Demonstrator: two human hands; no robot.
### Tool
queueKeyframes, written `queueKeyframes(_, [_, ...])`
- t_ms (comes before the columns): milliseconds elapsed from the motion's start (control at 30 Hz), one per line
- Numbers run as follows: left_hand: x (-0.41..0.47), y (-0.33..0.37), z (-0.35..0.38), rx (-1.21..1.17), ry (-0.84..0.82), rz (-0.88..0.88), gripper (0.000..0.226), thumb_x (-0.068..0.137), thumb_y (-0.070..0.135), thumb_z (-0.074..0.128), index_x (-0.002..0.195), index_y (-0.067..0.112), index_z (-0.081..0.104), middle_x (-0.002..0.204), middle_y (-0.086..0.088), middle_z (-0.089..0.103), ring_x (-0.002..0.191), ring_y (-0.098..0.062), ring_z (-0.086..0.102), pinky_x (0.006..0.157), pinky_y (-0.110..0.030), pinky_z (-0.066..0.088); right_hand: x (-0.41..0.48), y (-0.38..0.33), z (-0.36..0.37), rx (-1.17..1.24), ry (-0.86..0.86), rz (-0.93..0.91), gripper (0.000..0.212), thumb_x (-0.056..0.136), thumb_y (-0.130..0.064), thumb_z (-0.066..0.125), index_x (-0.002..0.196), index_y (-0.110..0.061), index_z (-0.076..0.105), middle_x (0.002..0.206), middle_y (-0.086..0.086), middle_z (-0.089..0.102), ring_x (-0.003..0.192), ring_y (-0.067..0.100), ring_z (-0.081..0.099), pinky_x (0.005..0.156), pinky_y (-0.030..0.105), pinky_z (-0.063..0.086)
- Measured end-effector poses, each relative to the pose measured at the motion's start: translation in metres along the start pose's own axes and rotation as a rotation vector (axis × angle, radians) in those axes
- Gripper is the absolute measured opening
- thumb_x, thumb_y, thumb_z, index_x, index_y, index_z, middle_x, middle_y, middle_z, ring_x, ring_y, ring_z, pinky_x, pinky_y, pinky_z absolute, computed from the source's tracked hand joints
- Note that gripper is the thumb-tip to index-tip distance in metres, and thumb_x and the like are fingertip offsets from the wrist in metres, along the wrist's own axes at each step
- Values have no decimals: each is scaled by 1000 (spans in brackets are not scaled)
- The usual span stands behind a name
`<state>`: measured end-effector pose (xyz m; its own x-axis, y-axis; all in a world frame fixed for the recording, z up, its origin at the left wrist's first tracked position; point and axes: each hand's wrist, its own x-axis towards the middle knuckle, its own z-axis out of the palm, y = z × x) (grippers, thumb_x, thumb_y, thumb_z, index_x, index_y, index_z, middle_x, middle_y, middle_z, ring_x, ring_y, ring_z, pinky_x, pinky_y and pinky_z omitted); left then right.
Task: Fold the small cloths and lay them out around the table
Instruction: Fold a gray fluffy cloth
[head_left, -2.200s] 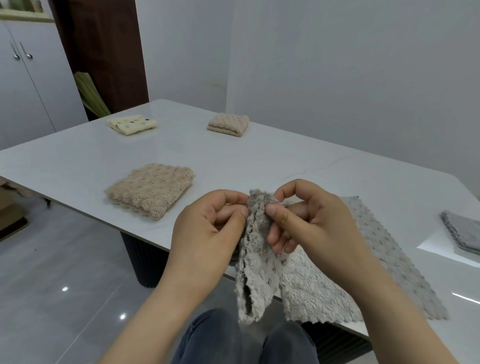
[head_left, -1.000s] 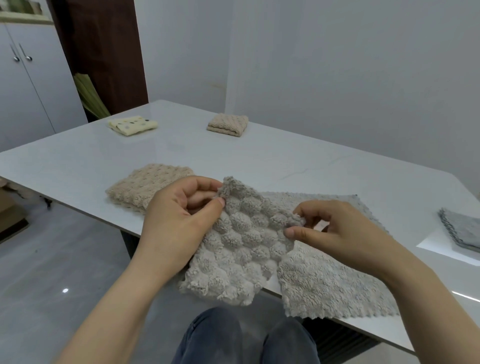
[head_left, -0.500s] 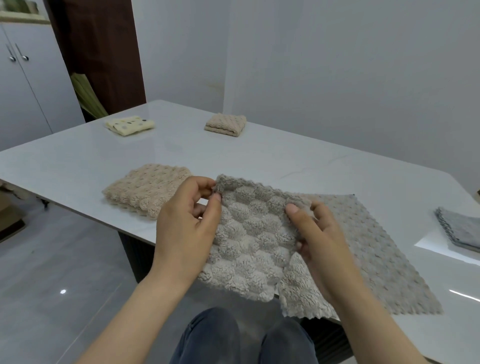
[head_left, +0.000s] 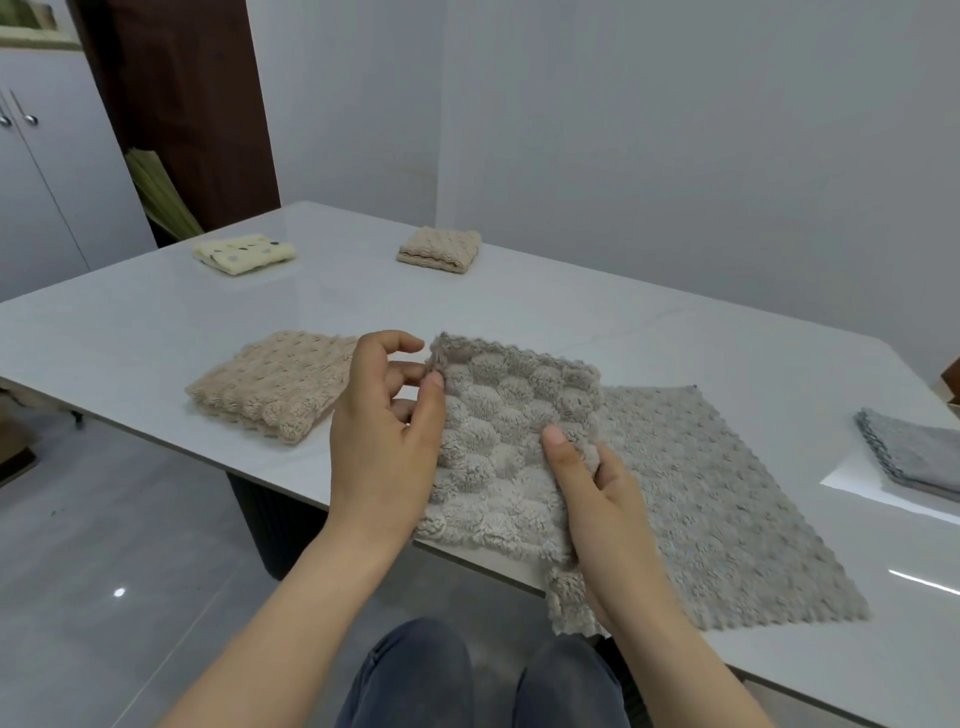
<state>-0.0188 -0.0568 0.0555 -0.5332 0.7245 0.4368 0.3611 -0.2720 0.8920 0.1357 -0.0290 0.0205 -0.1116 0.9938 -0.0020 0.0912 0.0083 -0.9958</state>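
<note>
folding the grey cloth (head_left: 498, 426) at the table's (head_left: 571, 322) six o'clock edge, the left hand (head_left: 384, 441) pinches the folded half's eleven o'clock corner while the right hand (head_left: 597, 499) grips its four o'clock side; best, i judge, to square the edges before pressing flat.

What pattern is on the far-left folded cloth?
The cloth is pale yellow with grey and dark dots; head view.
</note>
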Motion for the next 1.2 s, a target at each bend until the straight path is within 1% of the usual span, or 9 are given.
queueKeyframes(133, [-3, -5, 1, 68, -137, 39, 12, 96, 23, 49, 107, 29, 51, 95, 8, 64, 53, -2, 54, 47, -16, 47, 2, 0, -3, 15, 43, -32, 73, 76, -71, 59, 125, -18, 51, 83, 38, 58, 78, 50, 61, 75, 57, 51])
queueKeyframes(267, [-2, -11, 2, 164, -302, 104, 20, 95, 37, 47, 112, 38, 57, 112, 21, 54, 90, 2, 57, 74, -11, 46, 7, -3, -16, -23, 107, -87, 45, 81, -59, 59, 93, -16, 55, 47, -1, 36, 44, 13, 36, 47, 32, 38])
queueKeyframes(433, [-1, -20, 7, 233, -436, 172, 46, 90, 50, 45, 135, 39, 41, 131, 25, 38, 118, 13, 39, 89, 2, 31, 22, -1, -30, -115, 142, -131, 72, 82, -60, 56, 133, -11, 46, 43, -11, 32, 42, 4, 33, 51, 25, 32])
queueKeyframes(533, [1, -20, 17, 221, -435, 168, 47, 92, 46, 49, 137, 39, 37, 134, 25, 34, 113, 13, 40, 87, -10, 40, 30, -4, -41, -193, 114, -159, 81, 78, -70, 54, 132, -10, 47, 55, -11, 39, 53, 6, 41, 58, 24, 36])
queueKeyframes(700, [8, -21, 44, 143, -417, 117, 45, 91, 28, 57, 133, 39, 44, 127, 26, 41, 95, 6, 51, 79, -19, 45, 43, -13, -59, -362, 84, -117, 35, 86, -57, 45, 88, -22, 42, 41, -14, 47, 42, -3, 45, 46, 12, 33])
queueKeyframes(867, [18, -32, 80, 98, -440, 65, 44, 90, 28, 61, 129, 44, 49, 123, 26, 46, 80, 5, 51, 75, -22, 48, 66, -8, -85, -383, 101, -66, 69, 88, -56, 48, 127, 2, 46, 95, 18, 61, 91, 25, 59, 79, 36, 45])
queueKeyframes(967, [27, -39, 106, 73, -454, 21, 40, 88, 29, 62, 123, 47, 53, 121, 24, 50, 69, -3, 51, 74, -26, 50, 86, 0, -101, -357, 130, -22, 71, 88, -58, 50, 130, -1, 47, 127, 12, 55, 117, 31, 53, 97, 44, 41])
queueKeyframes(1067, [40, -44, 134, 68, -464, 1, 38, 88, 29, 63, 121, 46, 55, 120, 24, 51, 59, 1, 47, 75, -29, 52, 108, 5, -117, -310, 155, -32, 83, 70, -79, 49, 126, -17, 56, 119, 3, 65, 108, 21, 61, 97, 44, 47])
queueKeyframes(1200, [62, -48, 176, 69, -501, 1, 37, 88, 30, 62, 123, 40, 56, 122, 23, 50, 60, -2, 49, 76, -29, 52, 142, 11, -145, -253, 204, -4, 53, 84, -58, 59, 122, -21, 58, 104, -3, 68, 98, 14, 65, 93, 40, 50])
